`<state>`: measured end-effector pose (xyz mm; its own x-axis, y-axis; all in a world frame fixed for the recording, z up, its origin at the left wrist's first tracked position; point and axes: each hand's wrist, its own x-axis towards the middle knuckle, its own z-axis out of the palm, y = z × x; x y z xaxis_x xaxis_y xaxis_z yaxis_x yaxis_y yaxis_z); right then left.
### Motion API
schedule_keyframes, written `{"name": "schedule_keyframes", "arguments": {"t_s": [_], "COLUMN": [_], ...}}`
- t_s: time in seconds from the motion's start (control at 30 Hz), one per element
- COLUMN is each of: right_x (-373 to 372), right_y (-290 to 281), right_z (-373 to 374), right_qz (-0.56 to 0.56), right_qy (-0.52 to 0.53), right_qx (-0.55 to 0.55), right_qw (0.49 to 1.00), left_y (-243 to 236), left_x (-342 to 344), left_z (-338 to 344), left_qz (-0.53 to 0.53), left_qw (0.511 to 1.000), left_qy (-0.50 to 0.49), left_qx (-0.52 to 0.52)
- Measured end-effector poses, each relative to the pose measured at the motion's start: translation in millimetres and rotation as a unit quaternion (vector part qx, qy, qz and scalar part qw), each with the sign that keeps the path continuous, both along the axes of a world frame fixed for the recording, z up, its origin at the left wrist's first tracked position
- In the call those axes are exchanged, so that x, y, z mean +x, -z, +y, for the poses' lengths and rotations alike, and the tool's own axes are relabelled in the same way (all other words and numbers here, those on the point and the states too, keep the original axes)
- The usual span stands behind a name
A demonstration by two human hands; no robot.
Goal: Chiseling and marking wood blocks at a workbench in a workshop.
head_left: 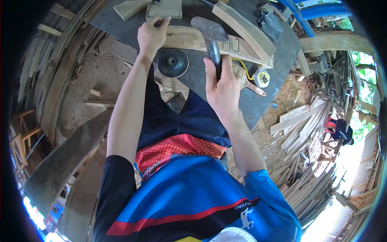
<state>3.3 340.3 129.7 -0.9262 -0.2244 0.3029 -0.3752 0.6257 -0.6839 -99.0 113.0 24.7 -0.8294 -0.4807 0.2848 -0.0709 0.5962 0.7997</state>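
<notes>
My right hand [225, 88] is wrapped round the dark handle of a hammer [213, 45], whose worn metal head is raised over the workbench. My left hand [153, 37] has its thumb and fingers pinched together at the near edge of a flat wooden block [168, 9]. Whatever those fingers hold, if anything, is too small to make out. Just below them lies a long, slightly curved wooden piece [183, 39] with pencil marks. A thicker wooden beam [244, 30] rests across its right part.
On the dark workbench [258, 103] are a round black disc [172, 63], a paintbrush [254, 87] and a yellow-and-white tape measure [263, 78]. A dark crumpled item [271, 26] lies at the far right. Stacked planks [302, 121] fill the floor to the right; long boards [70, 157] lean at left.
</notes>
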Motion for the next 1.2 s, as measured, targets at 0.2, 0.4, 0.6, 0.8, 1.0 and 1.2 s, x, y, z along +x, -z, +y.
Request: {"name": "schedule_keyframes", "arguments": {"t_s": [0.2,0.4,0.6,0.8,1.0,1.2], "right_x": [-13.6,-11.1,-21.7,-27.6,-16.7,-15.7], "right_y": [38.0,27.3,12.2,26.4,23.2,10.2], "right_z": [-2.1,-1.2,2.0,1.9,2.3,-0.5], "right_qz": [0.008,-0.028,-0.001,0.019,-0.014,-0.023], "right_qy": [-0.047,-0.024,-0.026,-0.047,-0.045,-0.046], "right_qx": [0.131,0.102,0.129,0.267,0.236,0.234], "right_qw": [0.990,0.994,0.991,0.962,0.971,0.971], "left_y": [13.0,-2.8,5.1,9.2,0.3,5.5], "left_x": [2.9,1.0,1.2,-0.6,1.8,4.4], "left_z": [-14.2,0.6,-3.8,-9.4,-1.1,-2.0], "left_qz": [0.011,-0.002,0.015,-0.007,-0.006,-0.010], "left_qw": [0.999,1.000,0.999,0.999,1.000,1.000], "left_qy": [-0.006,-0.010,-0.014,-0.017,-0.014,-0.009], "left_qx": [-0.047,0.002,-0.031,-0.036,-0.004,0.000]}}
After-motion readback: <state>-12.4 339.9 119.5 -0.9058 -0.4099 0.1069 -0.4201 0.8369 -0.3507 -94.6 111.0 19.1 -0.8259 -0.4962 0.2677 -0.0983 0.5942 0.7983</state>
